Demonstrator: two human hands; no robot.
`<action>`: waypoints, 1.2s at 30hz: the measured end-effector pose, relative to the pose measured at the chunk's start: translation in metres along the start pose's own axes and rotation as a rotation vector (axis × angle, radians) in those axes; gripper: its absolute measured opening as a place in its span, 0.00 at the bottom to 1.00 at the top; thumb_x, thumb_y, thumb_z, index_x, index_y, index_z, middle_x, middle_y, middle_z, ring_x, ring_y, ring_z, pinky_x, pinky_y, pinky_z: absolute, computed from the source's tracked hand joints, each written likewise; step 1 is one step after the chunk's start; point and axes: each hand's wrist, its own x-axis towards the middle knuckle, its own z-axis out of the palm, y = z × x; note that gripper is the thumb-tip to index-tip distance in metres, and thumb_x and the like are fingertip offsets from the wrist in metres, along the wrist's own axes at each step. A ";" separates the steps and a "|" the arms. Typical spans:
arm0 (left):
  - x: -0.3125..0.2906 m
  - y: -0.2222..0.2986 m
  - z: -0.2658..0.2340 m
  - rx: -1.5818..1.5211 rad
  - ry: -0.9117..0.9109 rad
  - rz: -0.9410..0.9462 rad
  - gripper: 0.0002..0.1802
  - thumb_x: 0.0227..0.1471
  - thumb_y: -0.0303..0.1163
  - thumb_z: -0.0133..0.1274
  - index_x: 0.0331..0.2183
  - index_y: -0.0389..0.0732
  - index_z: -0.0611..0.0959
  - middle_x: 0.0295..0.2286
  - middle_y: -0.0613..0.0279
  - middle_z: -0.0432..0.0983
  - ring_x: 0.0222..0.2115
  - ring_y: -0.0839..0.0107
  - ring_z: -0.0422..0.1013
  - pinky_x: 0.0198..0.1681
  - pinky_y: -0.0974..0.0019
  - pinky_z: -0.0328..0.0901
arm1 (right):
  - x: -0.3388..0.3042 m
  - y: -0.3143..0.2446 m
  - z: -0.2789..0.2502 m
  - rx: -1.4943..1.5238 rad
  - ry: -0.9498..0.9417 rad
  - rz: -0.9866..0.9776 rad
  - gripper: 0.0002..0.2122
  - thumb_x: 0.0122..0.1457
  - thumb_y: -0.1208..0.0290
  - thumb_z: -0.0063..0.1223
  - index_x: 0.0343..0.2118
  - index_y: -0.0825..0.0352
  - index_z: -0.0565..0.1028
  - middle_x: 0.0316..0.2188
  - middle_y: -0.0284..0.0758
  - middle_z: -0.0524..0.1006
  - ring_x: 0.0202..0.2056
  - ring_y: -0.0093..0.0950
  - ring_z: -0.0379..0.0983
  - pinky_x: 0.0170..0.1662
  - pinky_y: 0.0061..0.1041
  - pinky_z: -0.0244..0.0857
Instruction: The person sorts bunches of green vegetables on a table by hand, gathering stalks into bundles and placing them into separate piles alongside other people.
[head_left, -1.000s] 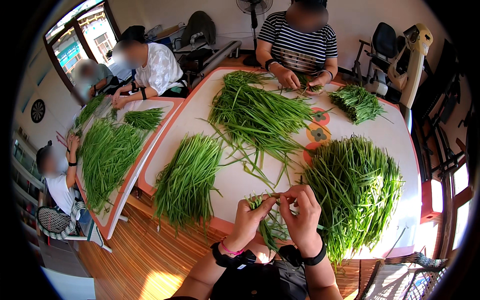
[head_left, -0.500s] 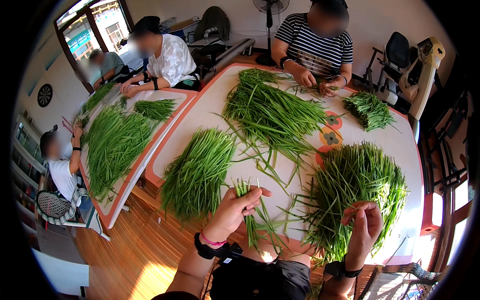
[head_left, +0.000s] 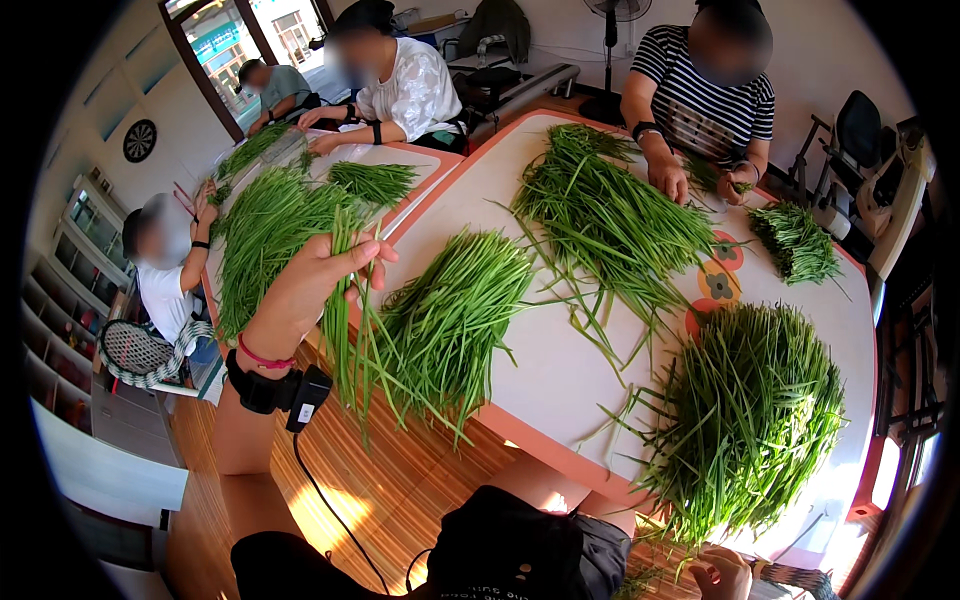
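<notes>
My left hand (head_left: 322, 278) is raised at the left, its fingers closed around a small bunch of green chives (head_left: 343, 350). The stalks stick up a little above the thumb and hang long below the fist. Just right of that bunch a neat pile of chives (head_left: 455, 325) lies at the table's left edge. Low at the right, my right hand (head_left: 722, 573) is off the table's near edge with curled fingers; whatever it may pinch is too small to make out. Closest to it is a big heap of chives (head_left: 752, 425).
A looser heap of chives (head_left: 605, 215) lies across the white table (head_left: 560, 390), with stray stalks around it. Opposite, a person in a striped shirt (head_left: 700, 100) handles stalks beside a small pile (head_left: 795, 243). Several people work at a second table (head_left: 425, 160) on the left. A cable (head_left: 325, 480) hangs from my left wrist.
My left hand has moved left and up with the chives, away from the table's middle. My right hand has dropped from the big heap to below the table's near edge. The view has shifted left.
</notes>
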 end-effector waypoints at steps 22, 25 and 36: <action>0.225 -0.243 -0.003 0.231 0.251 0.117 0.15 0.45 0.34 0.56 0.32 0.31 0.78 0.21 0.62 0.75 0.20 0.73 0.69 0.24 0.68 0.63 | 0.006 -0.015 0.041 -0.398 0.287 0.124 0.14 0.49 0.66 0.56 0.33 0.69 0.66 0.28 0.41 0.68 0.34 0.39 0.65 0.37 0.31 0.60; 0.232 -0.238 0.003 0.257 0.307 -0.263 0.45 0.41 0.49 0.61 0.51 0.27 0.62 0.48 0.45 0.64 0.50 0.60 0.60 0.52 0.61 0.55 | 0.007 0.004 0.041 -0.396 0.189 0.118 0.16 0.50 0.64 0.54 0.35 0.70 0.67 0.30 0.43 0.69 0.35 0.39 0.66 0.38 0.32 0.61; 0.129 -0.066 0.099 -1.420 -0.165 0.065 0.24 0.51 0.15 0.40 0.52 0.30 0.61 0.54 0.49 0.54 0.31 0.81 0.66 0.48 0.73 0.64 | 0.118 -0.037 -0.040 0.059 0.512 0.131 0.10 0.48 0.67 0.59 0.31 0.64 0.73 0.24 0.29 0.74 0.20 0.22 0.72 0.22 0.23 0.63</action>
